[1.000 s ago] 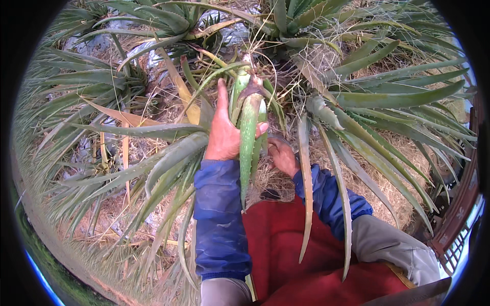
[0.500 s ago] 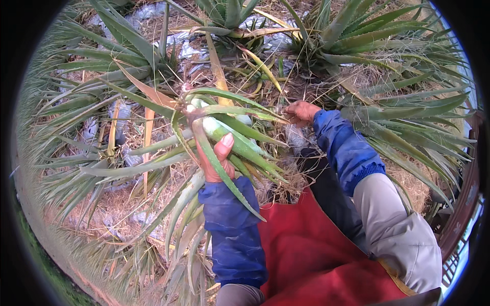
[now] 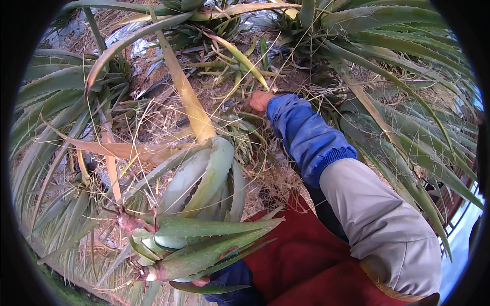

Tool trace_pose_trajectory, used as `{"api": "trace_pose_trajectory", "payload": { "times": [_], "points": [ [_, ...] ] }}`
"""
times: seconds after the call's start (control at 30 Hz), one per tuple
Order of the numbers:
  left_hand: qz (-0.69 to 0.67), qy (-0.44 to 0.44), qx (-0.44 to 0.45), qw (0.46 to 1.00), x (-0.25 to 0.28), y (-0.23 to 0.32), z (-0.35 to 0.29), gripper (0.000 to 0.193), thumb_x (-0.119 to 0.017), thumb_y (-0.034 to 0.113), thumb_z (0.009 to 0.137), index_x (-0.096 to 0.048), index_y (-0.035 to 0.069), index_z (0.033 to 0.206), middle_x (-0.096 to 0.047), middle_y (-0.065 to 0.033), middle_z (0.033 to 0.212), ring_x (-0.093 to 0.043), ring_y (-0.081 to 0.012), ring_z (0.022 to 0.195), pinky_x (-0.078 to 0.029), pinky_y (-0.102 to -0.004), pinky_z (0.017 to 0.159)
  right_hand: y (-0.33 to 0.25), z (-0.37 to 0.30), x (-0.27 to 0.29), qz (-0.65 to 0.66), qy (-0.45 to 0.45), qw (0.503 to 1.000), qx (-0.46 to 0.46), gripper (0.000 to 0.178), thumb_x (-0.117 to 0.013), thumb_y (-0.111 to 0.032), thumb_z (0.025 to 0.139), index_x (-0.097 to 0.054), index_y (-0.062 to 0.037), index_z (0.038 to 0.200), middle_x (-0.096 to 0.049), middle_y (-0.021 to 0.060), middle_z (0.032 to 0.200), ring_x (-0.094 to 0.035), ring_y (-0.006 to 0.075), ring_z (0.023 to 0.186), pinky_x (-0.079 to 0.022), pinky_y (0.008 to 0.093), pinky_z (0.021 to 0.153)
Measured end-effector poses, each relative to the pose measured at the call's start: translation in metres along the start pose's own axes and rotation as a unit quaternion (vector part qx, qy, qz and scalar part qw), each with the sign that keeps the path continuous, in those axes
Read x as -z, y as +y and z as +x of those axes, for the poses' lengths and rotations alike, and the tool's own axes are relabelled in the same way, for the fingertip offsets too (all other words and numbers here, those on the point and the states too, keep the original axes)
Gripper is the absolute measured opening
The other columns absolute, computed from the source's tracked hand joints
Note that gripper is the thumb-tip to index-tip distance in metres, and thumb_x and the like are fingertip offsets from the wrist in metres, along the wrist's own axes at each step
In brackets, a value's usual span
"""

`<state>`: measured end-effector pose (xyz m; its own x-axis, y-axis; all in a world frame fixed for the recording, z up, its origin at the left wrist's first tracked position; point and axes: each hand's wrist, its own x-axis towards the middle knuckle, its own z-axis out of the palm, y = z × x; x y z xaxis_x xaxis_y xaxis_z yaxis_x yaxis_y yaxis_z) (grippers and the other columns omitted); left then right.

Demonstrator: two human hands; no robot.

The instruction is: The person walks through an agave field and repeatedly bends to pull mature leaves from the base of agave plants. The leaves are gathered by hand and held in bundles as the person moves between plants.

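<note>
At the lower left is a bunch of uprooted aloe plants (image 3: 214, 255), with pinkish, root-tipped stem ends and spiny green leaves. Beneath the bunch shows a sliver of my left hand (image 3: 202, 281), closed around it; most of the fingers are hidden by leaves. My right hand (image 3: 259, 101) reaches down to the ground beside small aloe shoots (image 3: 240, 69), near the picture's middle. Its back faces me, and its fingertips disappear among dry stalks and low leaves, so whether it grips something does not show.
A large aloe plant (image 3: 196, 186) with thick pale leaves stands between my arms. Big aloe plants (image 3: 377, 30) spread along the right, and more aloe (image 3: 56, 97) grows at left. Dry straw (image 3: 265, 188) and torn silvery sheeting (image 3: 140, 46) cover the soil.
My left hand has drawn the aloe bunch down and toward me, uncovering the large plant behind. My right hand has moved left and farther from me. The view has shifted closer to the ground.
</note>
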<state>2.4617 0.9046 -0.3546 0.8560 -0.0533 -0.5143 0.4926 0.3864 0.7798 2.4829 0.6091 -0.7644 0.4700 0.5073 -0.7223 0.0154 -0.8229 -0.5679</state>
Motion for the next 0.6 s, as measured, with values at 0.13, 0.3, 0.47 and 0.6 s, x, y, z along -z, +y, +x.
{"api": "trace_pose_trajectory", "payload": {
  "times": [0.13,0.3,0.47,0.6],
  "points": [
    [0.002,0.007,0.034,0.999,-0.005,0.006,0.011,0.06,-0.038,0.035,0.093,-0.027,0.001,0.142,-0.058,-0.0234,0.099,-0.063,-0.0395,0.078,-0.059,-0.0538,0.075,-0.015,0.026,-0.005,0.148,0.033,0.978,-0.143,0.043,-0.05,-0.035,0.094,-0.065,-0.0061,0.121,-0.06,0.0201,0.127,-0.058,0.0356,0.116,-0.046,0.0395,0.098],
    [0.014,0.014,0.079,0.997,-0.009,0.005,0.026,0.06,-0.029,0.039,0.095,-0.028,0.001,0.141,-0.058,-0.0235,0.095,-0.062,-0.0394,0.075,-0.059,-0.0536,0.075,-0.005,0.053,-0.039,0.316,-0.013,0.944,-0.095,0.064,-0.049,-0.052,0.093,-0.045,-0.014,0.144,-0.048,0.0195,0.142,-0.047,0.0374,0.13,-0.036,0.04,0.109],
    [0.023,0.04,0.086,0.995,-0.002,0.013,0.023,0.061,-0.02,0.043,0.097,-0.029,0.0,0.14,-0.058,-0.0236,0.09,-0.061,-0.0392,0.071,-0.059,-0.0535,0.074,-0.033,0.026,-0.03,0.28,-0.015,0.953,-0.118,0.074,-0.053,-0.055,0.087,-0.039,-0.0145,0.148,-0.044,0.0201,0.146,-0.044,0.0347,0.133,-0.035,0.0389,0.109],
    [0.027,0.05,0.092,0.994,-0.003,0.016,0.021,0.064,-0.013,0.046,0.098,-0.029,0.0,0.139,-0.058,-0.0237,0.087,-0.061,-0.0391,0.068,-0.059,-0.0534,0.074,-0.044,0.051,-0.024,0.24,-0.111,0.95,-0.167,0.053,-0.053,-0.043,0.085,-0.064,-0.0058,0.121,-0.062,0.0229,0.121,-0.06,0.0357,0.112,-0.048,0.0433,0.094]
  ]
}}
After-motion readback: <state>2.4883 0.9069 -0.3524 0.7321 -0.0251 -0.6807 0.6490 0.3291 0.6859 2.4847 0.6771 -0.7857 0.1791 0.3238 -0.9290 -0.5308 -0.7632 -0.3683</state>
